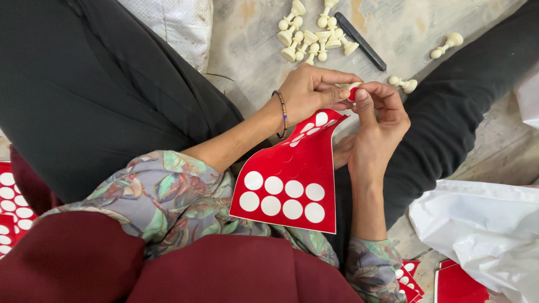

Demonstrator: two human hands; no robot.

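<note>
From the head camera, the person sits on the floor with legs apart, working over the lap. The left hand (307, 92) pinches a small cream pawn-shaped piece (352, 88) between thumb and fingertips, apparently to keep its base turned toward the other hand. The right hand (377, 120) meets it there, thumb and forefinger closed on a small red round sticker (352, 95) at the piece's end, seemingly pressing it on. A red sticker sheet (292, 179) hangs from the hands down across the lap, likely kept there so the next sticker is within reach; white circles on it mark spots where stickers are gone, in two rows low on the sheet and a few near its top edge.

Beyond the hands, a cluster of cream pawn pieces (311, 35) lies on the worn floor (252, 56), with a black stick-like tool (362, 40) just beside it. Two more pieces (449, 42) lie apart to the right.

More red sheets with white circles (12, 205) lie at the left edge, and others (457, 283) at the bottom right, partly under a crumpled white plastic bag (483, 230).
</note>
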